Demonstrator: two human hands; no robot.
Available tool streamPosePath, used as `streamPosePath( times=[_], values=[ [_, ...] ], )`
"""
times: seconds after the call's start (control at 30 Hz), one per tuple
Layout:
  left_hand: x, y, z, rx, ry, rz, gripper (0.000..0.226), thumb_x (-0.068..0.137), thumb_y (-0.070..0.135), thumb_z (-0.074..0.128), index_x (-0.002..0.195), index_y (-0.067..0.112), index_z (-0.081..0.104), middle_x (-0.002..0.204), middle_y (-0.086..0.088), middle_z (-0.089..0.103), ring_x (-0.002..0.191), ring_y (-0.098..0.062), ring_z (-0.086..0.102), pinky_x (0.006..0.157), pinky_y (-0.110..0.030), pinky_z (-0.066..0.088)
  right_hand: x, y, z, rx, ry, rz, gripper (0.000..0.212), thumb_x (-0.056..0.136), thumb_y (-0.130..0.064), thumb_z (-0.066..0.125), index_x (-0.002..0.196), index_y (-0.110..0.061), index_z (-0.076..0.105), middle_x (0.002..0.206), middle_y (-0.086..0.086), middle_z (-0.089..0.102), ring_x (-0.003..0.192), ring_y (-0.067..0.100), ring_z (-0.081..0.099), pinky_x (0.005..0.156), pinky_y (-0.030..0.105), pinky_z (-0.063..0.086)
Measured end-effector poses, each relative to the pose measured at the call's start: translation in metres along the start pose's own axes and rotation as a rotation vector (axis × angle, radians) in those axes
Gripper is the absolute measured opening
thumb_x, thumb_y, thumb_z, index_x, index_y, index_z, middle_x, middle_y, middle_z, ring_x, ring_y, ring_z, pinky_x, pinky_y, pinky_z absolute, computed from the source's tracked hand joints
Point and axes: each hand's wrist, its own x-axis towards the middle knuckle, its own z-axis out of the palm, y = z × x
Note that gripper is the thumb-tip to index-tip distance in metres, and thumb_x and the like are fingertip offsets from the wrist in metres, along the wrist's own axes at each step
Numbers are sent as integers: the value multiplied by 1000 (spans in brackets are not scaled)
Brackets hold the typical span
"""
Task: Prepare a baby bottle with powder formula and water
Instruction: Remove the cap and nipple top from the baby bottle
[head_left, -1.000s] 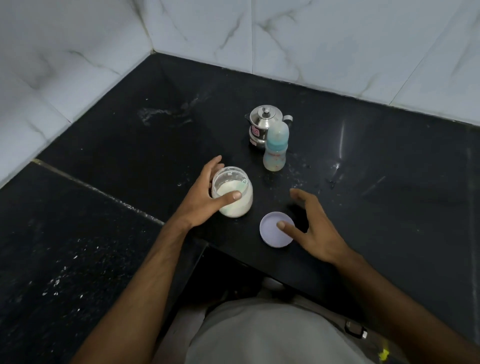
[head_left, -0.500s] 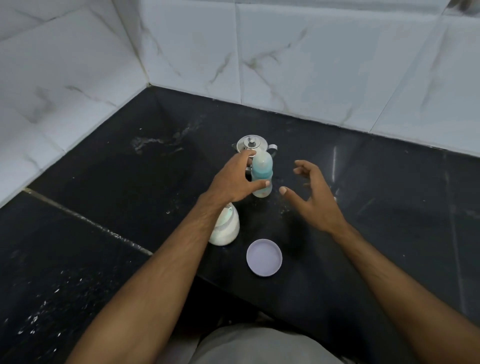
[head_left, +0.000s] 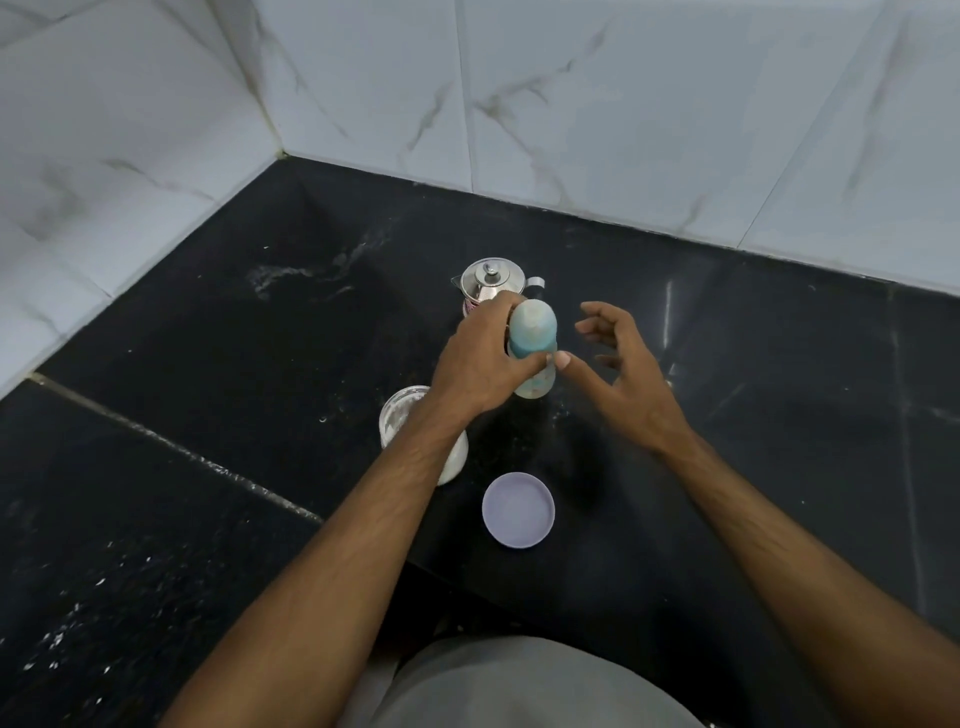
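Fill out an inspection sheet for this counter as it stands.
Surface: black polished stone counter, with white powder specks and a pale smear.
Job's things: translucent baby bottle with blue cap, upright; open glass jar of white powder, partly hidden by the left forearm; round lilac lid lying flat, apart from the jar; small lidded steel kettle behind the bottle.
Clutter: nothing seen.
Hands: left hand grips the bottle; right hand open beside it, fingers loosely curved.
Cables: nothing seen.
Surroundings: white marble-patterned wall tiles in a corner.
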Motion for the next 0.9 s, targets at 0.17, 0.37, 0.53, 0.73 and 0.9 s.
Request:
streamPosePath(
  times=[0.17, 0.37, 0.53, 0.73, 0.9],
  values=[
    [-27, 12, 20, -121, -1, 9, 49, 75, 38, 75, 117, 26, 52, 113, 5, 59, 99, -12, 59, 81, -39, 56, -4, -9, 1, 47, -14, -11, 63, 80, -57, 61, 133, -27, 43, 125, -5, 54, 117, 6, 54, 91, 20, 48],
    [-40, 9, 39, -175, 8, -43, 42, 80, 33, 70, 118, 27, 53, 114, 0, 55, 99, -14, 59, 83, -40, 55, -12, -6, 4, -54, -60, -29, 63, 78, -51, 70, 130, -24, 48, 122, -5, 56, 113, 6, 56, 91, 22, 50],
    [-43, 2, 49, -241, 47, -81, 51, 79, 22, 74, 124, 24, 50, 121, 4, 54, 105, -6, 54, 86, -21, 48, -11, -4, 6, -113, -47, -64, 52, 78, -29, 79, 122, -19, 54, 123, -2, 58, 107, 10, 59, 88, 32, 54],
    [-50, -10, 65, -356, -24, -168, 56, 77, 25, 78, 126, 30, 50, 113, 15, 60, 101, 0, 60, 88, -32, 55, -11, -9, 8, -150, -55, -76, 52, 78, -33, 79, 122, -21, 53, 121, -4, 57, 106, 11, 59, 88, 29, 54],
    [-49, -12, 71, -336, -21, -188, 60, 75, 34, 78, 127, 27, 48, 111, 13, 62, 101, -7, 62, 86, -35, 55, -6, -10, 10, -295, -102, -56, 61, 75, -43, 78, 126, -21, 52, 123, -3, 59, 106, 14, 58, 89, 35, 53]
  ],
)
